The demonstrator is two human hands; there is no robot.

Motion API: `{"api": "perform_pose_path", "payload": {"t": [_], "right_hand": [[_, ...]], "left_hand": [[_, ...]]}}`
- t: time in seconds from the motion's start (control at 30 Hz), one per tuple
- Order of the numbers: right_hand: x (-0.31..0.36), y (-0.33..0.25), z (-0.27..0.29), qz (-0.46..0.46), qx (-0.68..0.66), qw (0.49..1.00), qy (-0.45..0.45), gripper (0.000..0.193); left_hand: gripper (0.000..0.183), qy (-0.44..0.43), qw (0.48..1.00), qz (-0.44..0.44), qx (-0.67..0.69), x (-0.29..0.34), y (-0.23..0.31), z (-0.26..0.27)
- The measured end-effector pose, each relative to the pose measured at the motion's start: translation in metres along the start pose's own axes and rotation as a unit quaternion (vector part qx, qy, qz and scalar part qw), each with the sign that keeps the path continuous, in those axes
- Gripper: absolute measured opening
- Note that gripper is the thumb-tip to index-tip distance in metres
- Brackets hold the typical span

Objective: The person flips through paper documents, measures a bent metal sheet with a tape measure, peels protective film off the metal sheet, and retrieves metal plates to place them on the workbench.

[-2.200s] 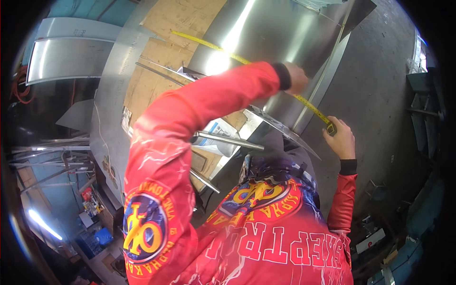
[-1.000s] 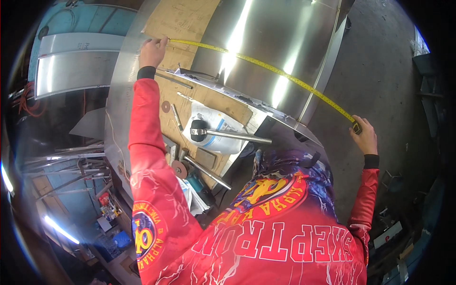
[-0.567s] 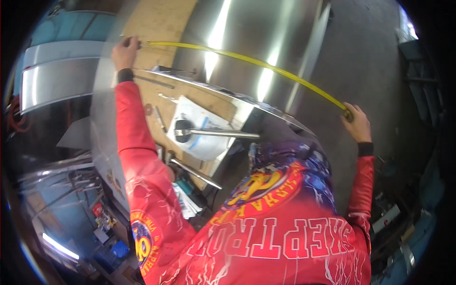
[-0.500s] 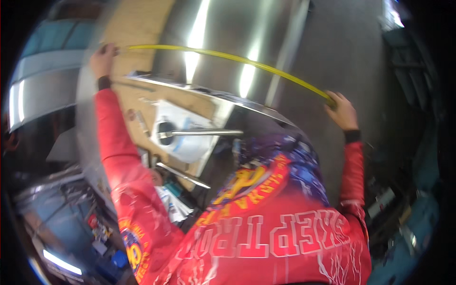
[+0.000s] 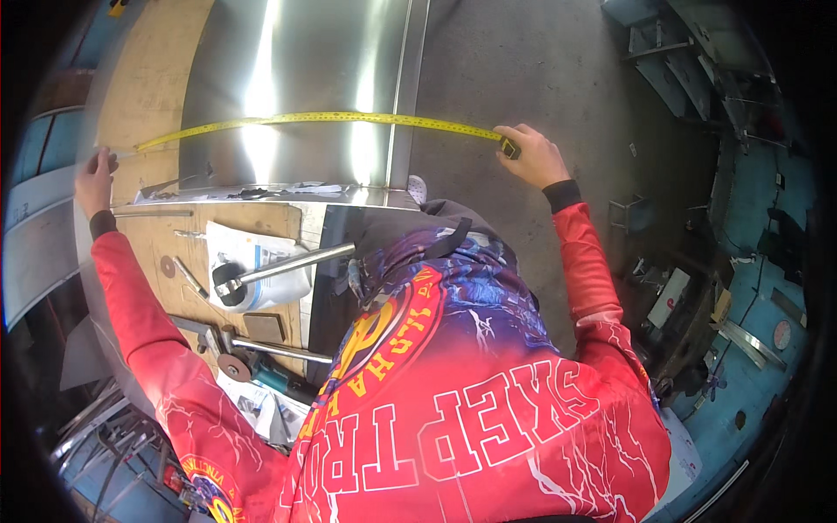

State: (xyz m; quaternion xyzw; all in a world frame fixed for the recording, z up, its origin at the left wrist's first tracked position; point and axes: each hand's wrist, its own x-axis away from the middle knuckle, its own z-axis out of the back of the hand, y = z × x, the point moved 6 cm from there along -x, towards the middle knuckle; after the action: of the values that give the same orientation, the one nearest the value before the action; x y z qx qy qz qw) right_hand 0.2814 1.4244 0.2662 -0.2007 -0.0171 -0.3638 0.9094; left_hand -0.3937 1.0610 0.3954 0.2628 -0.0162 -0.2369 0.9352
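A yellow tape measure blade [image 5: 340,117] is stretched from left to right across a shiny metal sheet [image 5: 305,52], bowing slightly. My right hand [image 5: 534,159] grips the dark tape measure case [image 5: 509,149], out past the sheet's right edge. At the far left, my left hand [image 5: 96,181] has its fingers pinched together at the blade's other end. There the yellow fades into a faint pale strip, so the very tip is hard to make out. Both arms, in red sleeves with black cuffs, are spread wide.
On the wooden bench [image 5: 148,78] below the sheet lie a hammer [image 5: 261,275], a white bag [image 5: 235,244], an angle grinder [image 5: 248,366] and metal bars. Metal offcuts [image 5: 96,427] fill the lower left. Racks [image 5: 663,52] stand along the right, past the grey floor [image 5: 514,70].
The view has turned and sharpened, so the sheet and tape now look more level and sit further left. Both hands stay at the ends of the stretched tape.
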Motion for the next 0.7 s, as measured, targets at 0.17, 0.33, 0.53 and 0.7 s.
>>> {"api": "perform_pose_path", "payload": {"t": [0.17, 0.33, 0.53, 0.7], "right_hand": [[0.0, 0.003, -0.001, 0.017, -0.014, 1.0, 0.01, 0.04], [-0.004, -0.007, -0.001, 0.022, -0.018, 1.0, 0.008, 0.044], [-0.006, -0.017, 0.001, 0.024, -0.047, 0.999, -0.005, 0.042], [-0.006, -0.015, 0.003, 0.029, -0.029, 0.999, 0.007, 0.042]], "left_hand": [[0.042, -0.001, 1.0, 0.007, 0.004, 0.0, 0.003, -0.001], [0.041, 0.054, 0.985, -0.065, -0.152, 0.007, 0.022, 0.006], [0.046, 0.079, 0.994, 0.029, 0.064, 0.031, 0.036, 0.006], [0.047, 0.082, 0.992, 0.036, 0.086, 0.036, 0.046, 0.007]]}}
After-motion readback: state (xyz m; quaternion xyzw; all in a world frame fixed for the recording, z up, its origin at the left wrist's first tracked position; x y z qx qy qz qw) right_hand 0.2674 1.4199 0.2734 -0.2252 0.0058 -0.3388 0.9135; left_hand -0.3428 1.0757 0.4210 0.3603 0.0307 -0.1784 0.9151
